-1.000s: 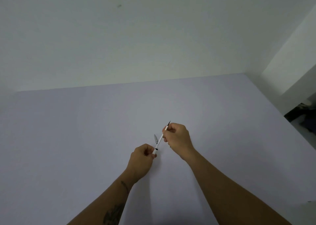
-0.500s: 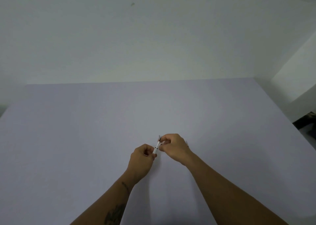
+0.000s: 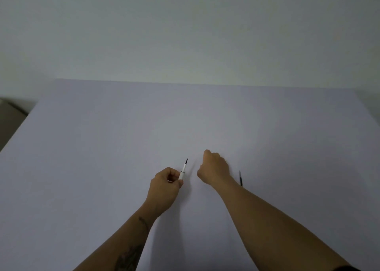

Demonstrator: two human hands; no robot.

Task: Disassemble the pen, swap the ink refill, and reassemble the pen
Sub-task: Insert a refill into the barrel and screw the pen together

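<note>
My left hand [image 3: 165, 185] grips the white pen barrel [image 3: 181, 174], which tilts up and away from me. A thin black refill tip [image 3: 186, 161] sticks out of the barrel's top end. My right hand [image 3: 214, 170] hovers just right of the pen with its back to the camera and its fingers curled down toward the table. Whatever is under those fingers is hidden. A second thin dark refill [image 3: 240, 178] lies on the table right beside my right wrist.
The work surface is a wide pale lilac table [image 3: 102, 147] set against a plain white wall. Its left edge drops off to a brown floor [image 3: 10, 122], and its far right corner is at the frame's edge.
My hands have come apart. The right hand let go of the pen and moved right and slightly away; the left hand keeps the barrel. The camera view shifted, bringing the dark refill into sight.
</note>
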